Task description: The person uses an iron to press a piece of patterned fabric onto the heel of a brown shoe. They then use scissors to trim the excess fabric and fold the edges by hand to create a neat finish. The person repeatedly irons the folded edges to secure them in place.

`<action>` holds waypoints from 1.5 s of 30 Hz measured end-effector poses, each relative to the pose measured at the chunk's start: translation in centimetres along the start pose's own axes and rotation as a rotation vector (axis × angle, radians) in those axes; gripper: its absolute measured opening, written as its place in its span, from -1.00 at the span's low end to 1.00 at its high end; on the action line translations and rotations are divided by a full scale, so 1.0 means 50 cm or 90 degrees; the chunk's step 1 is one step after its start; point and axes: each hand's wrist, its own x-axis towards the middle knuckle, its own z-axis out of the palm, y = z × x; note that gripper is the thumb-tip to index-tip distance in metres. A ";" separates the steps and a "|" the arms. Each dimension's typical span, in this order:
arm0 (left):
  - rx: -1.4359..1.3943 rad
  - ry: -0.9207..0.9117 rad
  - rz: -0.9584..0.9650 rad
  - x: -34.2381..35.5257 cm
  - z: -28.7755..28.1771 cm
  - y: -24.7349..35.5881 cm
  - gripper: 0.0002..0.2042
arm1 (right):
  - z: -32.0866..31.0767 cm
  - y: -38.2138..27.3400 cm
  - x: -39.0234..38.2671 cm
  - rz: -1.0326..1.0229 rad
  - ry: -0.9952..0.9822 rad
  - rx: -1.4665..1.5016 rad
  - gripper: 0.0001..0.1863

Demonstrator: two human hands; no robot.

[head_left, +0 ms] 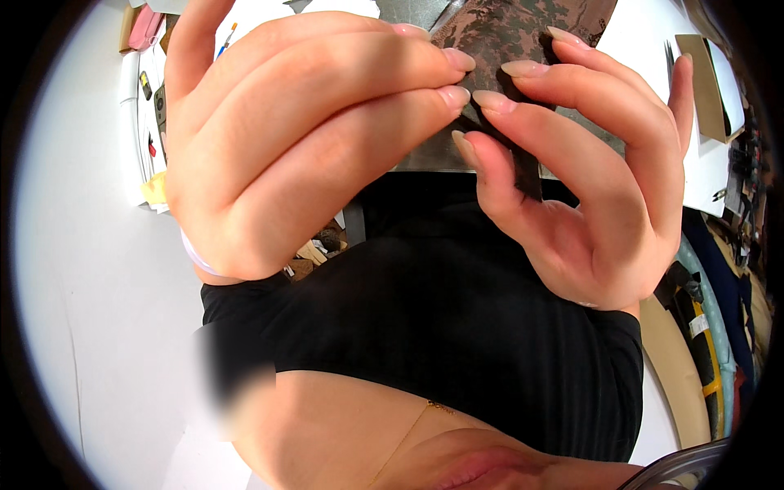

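Between my two hands is a dark brown piece of material (498, 37) with a black leafy pattern; whether it is cloth or leather I cannot tell. My left hand (302, 122) has its fingers bent together, with the tips closed at the left edge of this piece. On the other side my right hand (604, 155) curls its fingers and thumb about the near end. A narrow dark strip (529, 175) hangs down beside the right thumb and seems part of the same piece. My fingers cover much of its middle.
Below the hands lies a grey, shiny work surface (429, 153). A blue-handled brush (226, 42) and a pink object (145, 28) are at the upper left. An open cardboard box (704, 90) stands at the right, above several coloured rolls or bundles (719, 327).
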 end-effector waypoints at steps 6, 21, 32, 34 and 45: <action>0.003 0.004 -0.002 -0.003 0.003 -0.001 -0.82 | -0.016 -0.016 0.010 0.023 -0.025 -0.022 -0.63; 0.032 0.002 -0.005 -0.011 0.000 0.006 -0.82 | -0.023 0.000 0.017 -0.086 -0.048 -0.058 -0.71; 0.077 0.019 0.000 -0.001 0.008 0.012 -0.83 | -0.055 0.012 0.014 -0.099 -0.149 -0.023 -0.52; 0.087 0.030 -0.002 -0.001 0.013 0.012 -0.83 | -0.054 0.010 0.008 -0.091 -0.143 -0.028 -0.55; 0.052 0.154 -0.014 -0.063 0.087 0.003 -0.70 | -0.008 0.009 -0.027 -0.039 -0.058 0.002 -0.84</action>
